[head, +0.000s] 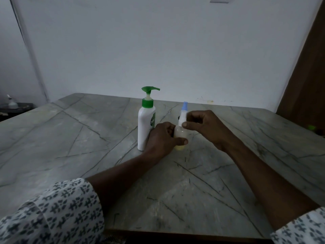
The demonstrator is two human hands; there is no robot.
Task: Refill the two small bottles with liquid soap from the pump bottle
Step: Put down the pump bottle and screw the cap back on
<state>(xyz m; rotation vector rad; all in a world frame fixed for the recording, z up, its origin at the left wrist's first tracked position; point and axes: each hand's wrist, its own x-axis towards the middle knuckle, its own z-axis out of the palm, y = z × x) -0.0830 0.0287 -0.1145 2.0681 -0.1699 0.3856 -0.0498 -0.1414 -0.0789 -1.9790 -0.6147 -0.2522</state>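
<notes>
A white pump bottle (145,127) with a green pump head stands upright in the middle of the marble table (70,138). Just to its right, my left hand (162,139) grips the body of a small clear bottle (179,133) with yellowish liquid at its bottom, standing on the table. My right hand (202,125) pinches that bottle's white neck and cap piece between thumb and fingers. A small blue-topped part (185,105) rises behind my fingers; I cannot tell whether it belongs to the same bottle or to a second one. A small dark thing shows just behind the neck.
A white wall runs behind the table. A brown wooden door (306,85) stands at the right. A dark side surface with a small white object (10,102) sits at the far left. A green light spot (311,128) glows at the table's right edge.
</notes>
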